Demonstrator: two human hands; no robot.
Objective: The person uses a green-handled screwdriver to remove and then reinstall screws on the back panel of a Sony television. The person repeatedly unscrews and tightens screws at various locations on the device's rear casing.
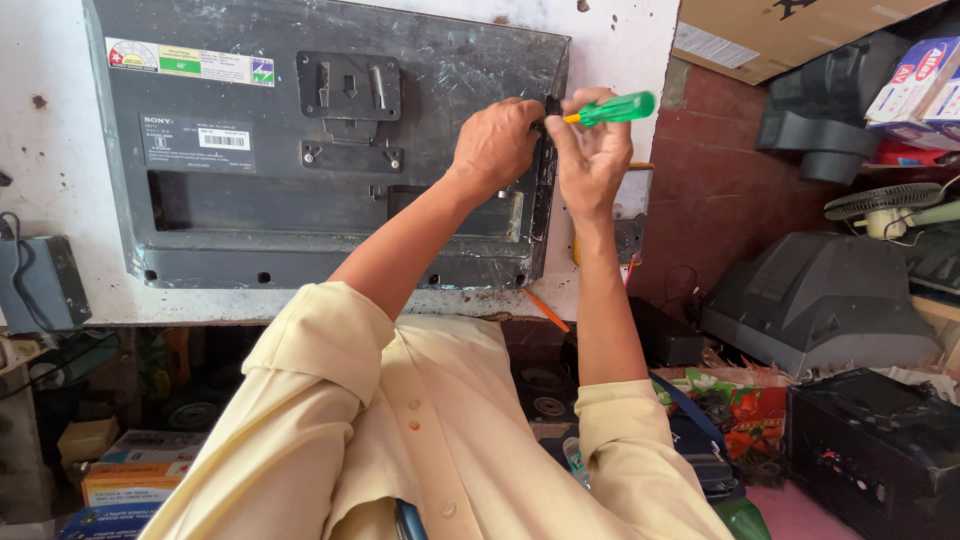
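Observation:
A flat television lies face down on a white table, its dark grey back panel up. My right hand grips a screwdriver with a green translucent handle, its tip pointing left into the panel's right edge. My left hand is closed over that same edge, right by the screwdriver's tip. Both forearms reach out from pale yellow rolled sleeves. The screw itself is hidden by my fingers.
A grey box with a cable sits at the table's left edge. An orange pencil-like stick lies at the front edge. To the right stand old television casings, a black device, a fan and cardboard boxes. Boxes crowd the floor at left.

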